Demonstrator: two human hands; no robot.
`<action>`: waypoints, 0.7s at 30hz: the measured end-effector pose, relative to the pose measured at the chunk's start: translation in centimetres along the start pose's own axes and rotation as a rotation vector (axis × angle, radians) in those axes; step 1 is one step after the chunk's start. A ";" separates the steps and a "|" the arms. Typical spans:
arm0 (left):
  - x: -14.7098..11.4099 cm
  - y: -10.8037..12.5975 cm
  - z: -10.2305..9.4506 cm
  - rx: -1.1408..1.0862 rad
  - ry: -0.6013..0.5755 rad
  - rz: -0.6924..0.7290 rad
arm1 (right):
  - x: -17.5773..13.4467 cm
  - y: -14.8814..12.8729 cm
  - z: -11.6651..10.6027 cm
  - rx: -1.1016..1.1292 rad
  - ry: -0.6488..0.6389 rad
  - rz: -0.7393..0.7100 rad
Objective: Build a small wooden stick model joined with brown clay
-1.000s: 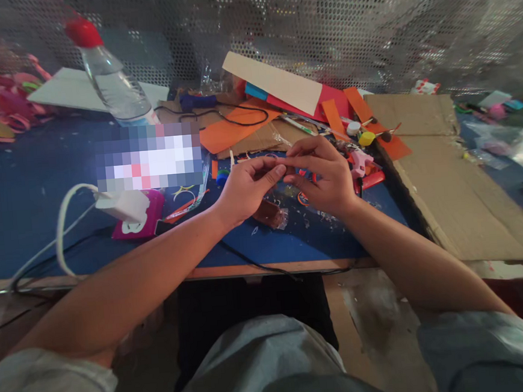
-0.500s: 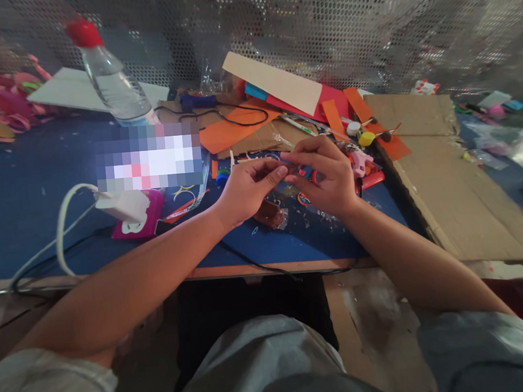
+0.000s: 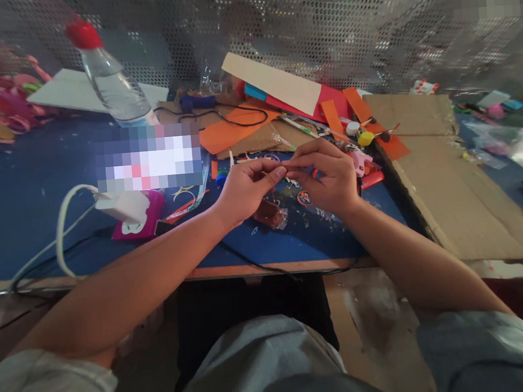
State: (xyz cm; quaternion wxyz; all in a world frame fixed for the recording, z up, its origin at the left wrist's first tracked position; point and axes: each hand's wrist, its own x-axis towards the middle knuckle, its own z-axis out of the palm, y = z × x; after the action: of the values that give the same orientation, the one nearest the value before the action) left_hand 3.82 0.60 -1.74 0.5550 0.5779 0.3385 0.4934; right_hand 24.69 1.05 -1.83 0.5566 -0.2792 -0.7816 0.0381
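Observation:
Over the blue table (image 3: pixel 229 247), my left hand (image 3: pixel 247 188) and my right hand (image 3: pixel 325 173) meet fingertip to fingertip. Both are closed in a pinch. Whatever lies between the fingers is too small and too covered to name. Just below my left hand rests a brown block (image 3: pixel 268 212), partly in clear plastic wrap. A round orange and dark badge-like piece (image 3: pixel 304 198) lies beneath my right hand, with whitish crumbs scattered around it. Right of that hand are a pink plastic piece (image 3: pixel 361 163) and a red object (image 3: pixel 372 179).
A water bottle with a red cap (image 3: pixel 120 89) stands at the left behind a magenta socket block (image 3: pixel 154 213) holding a white plug (image 3: pixel 124 207). Orange sheets (image 3: pixel 233 126) and a cream board (image 3: pixel 275 83) lie at the back. Cardboard (image 3: pixel 464 192) covers the right side.
My right hand's fingers have closed in; its raised index finger has come down to my left fingertips. My left hand has barely moved.

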 end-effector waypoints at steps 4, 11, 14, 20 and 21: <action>0.1 0.0 0.0 -0.007 0.000 0.003 | 0.1 -0.2 -0.2 -0.003 -0.005 0.037; 0.0 0.3 0.1 -0.017 -0.022 -0.005 | 0.2 -0.4 -0.2 -0.002 0.024 0.048; -0.1 0.2 0.2 -0.061 0.005 -0.027 | 0.1 0.0 -0.2 0.000 0.017 0.049; -0.1 0.1 0.2 -0.196 0.012 -0.086 | -0.3 1.1 -0.3 -0.018 -0.104 0.012; -0.2 0.2 0.2 -0.219 -0.009 -0.092 | -0.3 1.1 -0.3 -0.021 -0.118 0.003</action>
State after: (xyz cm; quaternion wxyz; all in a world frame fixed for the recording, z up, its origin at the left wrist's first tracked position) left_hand 3.94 0.30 -1.56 0.6385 0.4999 0.3064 0.4986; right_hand 25.48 1.76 -2.38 0.5064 -0.2834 -0.8130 0.0474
